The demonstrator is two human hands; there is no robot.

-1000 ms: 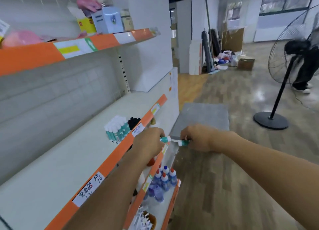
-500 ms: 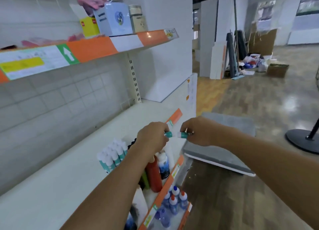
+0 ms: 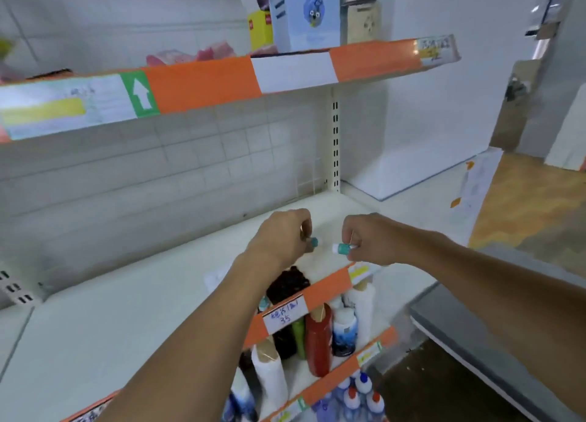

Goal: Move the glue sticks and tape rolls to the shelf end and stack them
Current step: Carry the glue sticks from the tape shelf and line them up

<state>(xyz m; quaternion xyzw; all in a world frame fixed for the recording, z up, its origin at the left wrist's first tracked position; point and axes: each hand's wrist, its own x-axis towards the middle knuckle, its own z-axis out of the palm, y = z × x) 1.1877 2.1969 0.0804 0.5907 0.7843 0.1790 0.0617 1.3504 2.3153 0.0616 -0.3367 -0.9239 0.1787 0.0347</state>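
Left hand [image 3: 279, 241], right hand [image 3: 371, 241] each pinch glue stick [image 3: 342, 249] horizontal, ends facing.

Teal-and-white glue sticks [image 3: 341, 248], an orange-and-white shelf edge [image 3: 326, 287], a red bottle [image 3: 318, 342].

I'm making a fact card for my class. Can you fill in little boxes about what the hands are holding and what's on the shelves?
left hand: left hand pinches a teal-and-white glue stick
right hand: right hand pinches a second glue stick
sticks touching: no, a gap shows between them
where: above the middle shelf, near its orange front edge
shelf below: red bottle, white bottles, a green one
lowest shelf: small bottles with red and blue caps
top shelf: blue-and-white box, yellow box
tape rolls: cannot tell
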